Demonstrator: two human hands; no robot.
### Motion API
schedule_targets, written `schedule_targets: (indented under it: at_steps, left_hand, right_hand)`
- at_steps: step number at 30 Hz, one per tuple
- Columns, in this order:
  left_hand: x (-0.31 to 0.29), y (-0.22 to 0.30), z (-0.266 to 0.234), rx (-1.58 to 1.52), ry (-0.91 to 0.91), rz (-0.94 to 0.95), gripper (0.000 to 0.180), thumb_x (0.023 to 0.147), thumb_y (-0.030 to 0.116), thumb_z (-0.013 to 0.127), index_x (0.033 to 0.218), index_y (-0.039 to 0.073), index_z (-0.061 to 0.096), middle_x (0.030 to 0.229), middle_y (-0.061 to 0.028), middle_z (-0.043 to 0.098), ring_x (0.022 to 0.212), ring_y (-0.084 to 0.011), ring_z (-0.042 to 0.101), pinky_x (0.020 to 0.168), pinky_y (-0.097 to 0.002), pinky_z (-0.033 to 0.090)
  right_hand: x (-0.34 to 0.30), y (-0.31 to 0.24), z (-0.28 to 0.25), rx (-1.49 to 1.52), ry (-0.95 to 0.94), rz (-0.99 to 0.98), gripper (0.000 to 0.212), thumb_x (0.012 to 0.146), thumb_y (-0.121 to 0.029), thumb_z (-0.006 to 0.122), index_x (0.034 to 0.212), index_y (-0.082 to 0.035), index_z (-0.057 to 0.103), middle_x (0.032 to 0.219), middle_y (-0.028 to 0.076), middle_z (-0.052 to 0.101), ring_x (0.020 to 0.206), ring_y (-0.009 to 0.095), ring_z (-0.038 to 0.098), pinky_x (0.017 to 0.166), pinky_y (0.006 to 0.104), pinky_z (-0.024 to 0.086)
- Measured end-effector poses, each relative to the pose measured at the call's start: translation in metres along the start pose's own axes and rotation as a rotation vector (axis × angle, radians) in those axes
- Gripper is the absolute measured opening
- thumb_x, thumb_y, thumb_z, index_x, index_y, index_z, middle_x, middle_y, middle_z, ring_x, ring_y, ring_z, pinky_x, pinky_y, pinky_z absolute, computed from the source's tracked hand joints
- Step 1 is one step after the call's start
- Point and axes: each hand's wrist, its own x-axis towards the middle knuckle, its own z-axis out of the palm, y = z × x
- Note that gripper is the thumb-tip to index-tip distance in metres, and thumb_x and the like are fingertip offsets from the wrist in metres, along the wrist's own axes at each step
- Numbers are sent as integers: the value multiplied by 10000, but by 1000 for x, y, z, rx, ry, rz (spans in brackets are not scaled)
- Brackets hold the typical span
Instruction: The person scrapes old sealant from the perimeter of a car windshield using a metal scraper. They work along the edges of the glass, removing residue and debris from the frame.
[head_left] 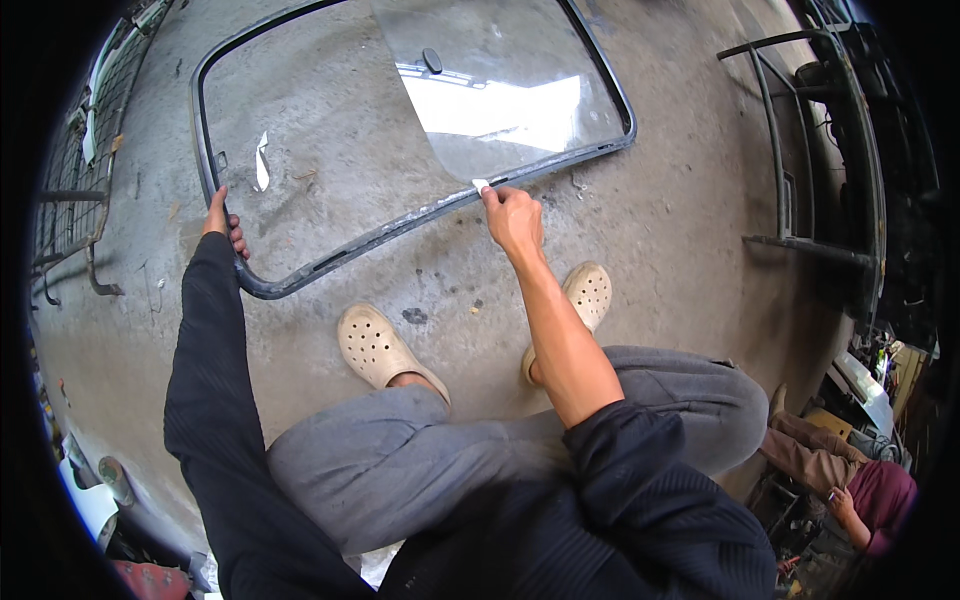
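Note:
A dark window frame with rounded corners lies tilted before me, a glass pane with a small black latch filling its right part. Bright light reflects off the glass. My left hand is wrapped round the frame's near left corner. At the middle of the near rail, my right hand pinches a small white scrap, which looks like paper or cloth, against the frame by the pane's lower edge. Through the frame's left opening a torn white strip shows.
Concrete floor spreads around my beige clogs. Metal racks stand at the left and right. At the lower right a person in a maroon top sits among clutter. A can-like cylinder is at the lower left.

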Motion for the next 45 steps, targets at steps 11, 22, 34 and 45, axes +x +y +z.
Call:
schedule_targets:
  at_steps: [11,22,34,45]
  left_hand:
    - [-3,-4,3,14,-23,-10,634,678,746,537,572,162,314,438,-9,236,351,-185,235,429,-382,290]
    - [-3,-4,-3,15,-31,20,608,667,739,557,583,182,329,443,26,221,365,-151,216,444,-332,274]
    - [141,-10,-53,103,40,-32,825,512,829,574,907,110,483,551,6,265,387,-151,222,367,-312,235]
    - [164,-11,-61,100,63,-26,947,567,841,511,1122,79,427,530,14,271,406,-169,242,400,-357,277]
  right_hand:
    - [0,0,-2,51,50,-6,334,858,-352,552,912,-53,692,861,244,646,857,431,608,764,481,466]
    - [-12,-3,12,93,45,-67,344,864,-365,557,885,-46,685,821,239,638,801,431,609,719,475,469]
    - [-25,10,36,377,96,-136,345,899,-327,523,842,-9,643,823,233,637,799,417,608,707,475,481]
    - [-9,16,50,203,105,-153,329,903,-310,496,867,-18,644,856,210,641,821,408,600,722,464,483]
